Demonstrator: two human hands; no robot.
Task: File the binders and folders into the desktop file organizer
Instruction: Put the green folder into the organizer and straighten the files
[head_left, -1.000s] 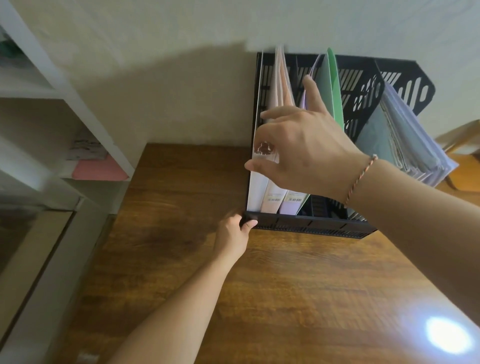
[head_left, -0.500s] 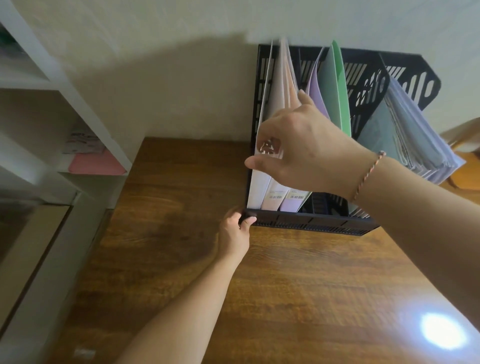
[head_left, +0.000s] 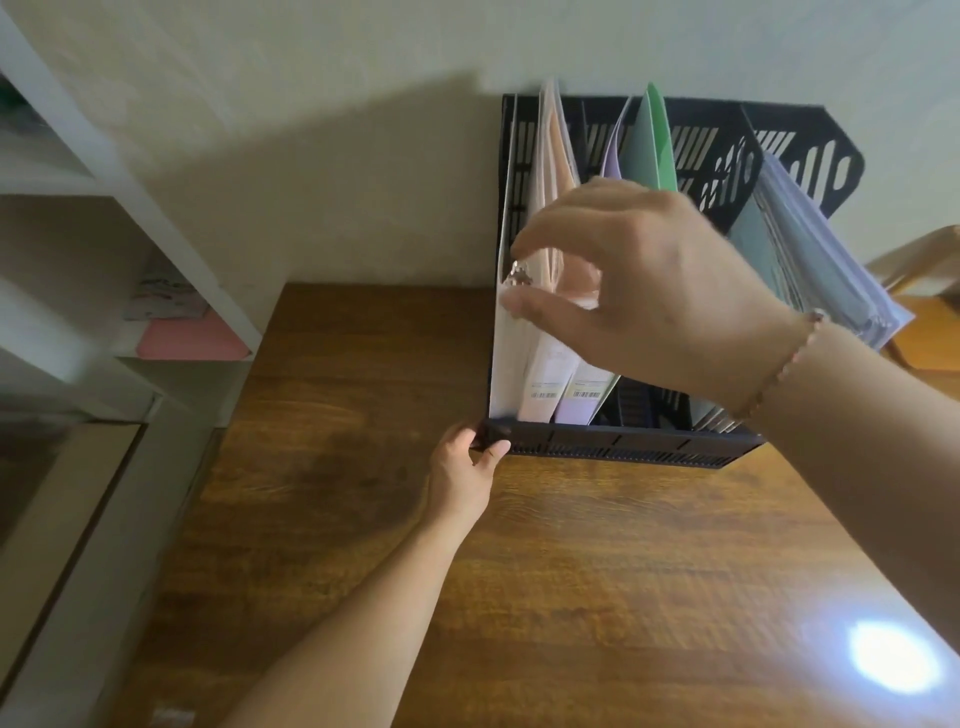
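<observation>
At the back of the wooden bench (head_left: 597, 561), against the wall, stands the black file organizer (head_left: 613, 447). Its leftmost compartment holds a white binder (head_left: 506, 358), a pale pink binder (head_left: 545, 379) and a lilac binder (head_left: 582, 397), all upright with spines facing the person; the pink and lilac spines carry barcode labels low down. A lilac folder (head_left: 615, 156) and a green folder (head_left: 657, 140) rise together in the middle compartment, leaning slightly left. A thick stack of clear document sleeves (head_left: 810, 249) fills the right compartment and leans out to the right over the organizer's edge.

The left hand (head_left: 467, 467) grips the front left corner of the organizer, thumb on the front face, fingers (head_left: 457, 436) curled round the side. The right hand (head_left: 649, 291) is raised in front of the binders in the left compartment, blurred by motion. Its thumb and forefinger are bent toward each other near the metal ring (head_left: 517, 275) on the white binder's spine; whether they pinch anything cannot be told. A thin braided bracelet (head_left: 784, 364) sits on the right wrist.

To the left stands a white shelf unit (head_left: 156, 223); one shelf carries a pink folder (head_left: 192, 340) lying flat with a patterned item (head_left: 166, 301) on top of it. A bright light reflection (head_left: 893, 665) shows on the bench at lower right.
</observation>
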